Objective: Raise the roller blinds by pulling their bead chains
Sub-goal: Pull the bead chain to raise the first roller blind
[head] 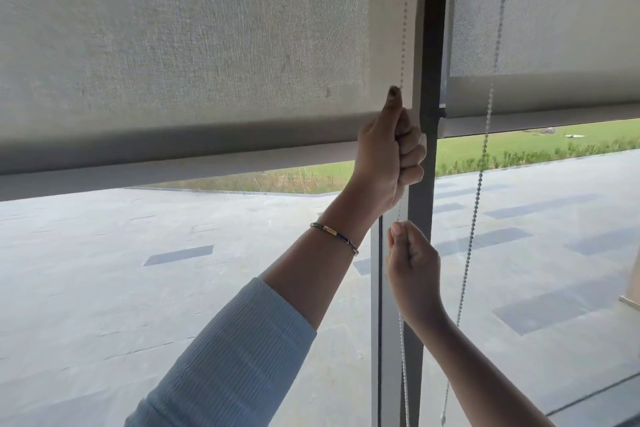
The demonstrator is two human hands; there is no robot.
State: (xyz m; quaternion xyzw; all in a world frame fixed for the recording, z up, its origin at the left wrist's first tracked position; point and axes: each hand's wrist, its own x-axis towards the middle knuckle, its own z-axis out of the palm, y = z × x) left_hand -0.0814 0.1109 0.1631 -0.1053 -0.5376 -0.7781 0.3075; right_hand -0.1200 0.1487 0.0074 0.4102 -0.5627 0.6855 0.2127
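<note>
A grey woven roller blind [194,45] covers the top of the left window pane; its bottom bar [173,166] hangs about halfway down the view. A white bead chain [403,28] runs down its right edge, next to the dark window post [431,45]. My left hand [388,156], with a bracelet on the wrist, is fisted around this chain at the level of the bottom bar. Just below it my right hand [412,263] pinches the same chain, which continues down past it. A second blind [540,10] on the right pane sits higher, with its own bead chain [479,184] hanging free.
The vertical window post divides the two panes. Through the glass I see a paved grey terrace [173,288] and a strip of grass [519,146] beyond. A pale edge of something shows at the far right [632,298].
</note>
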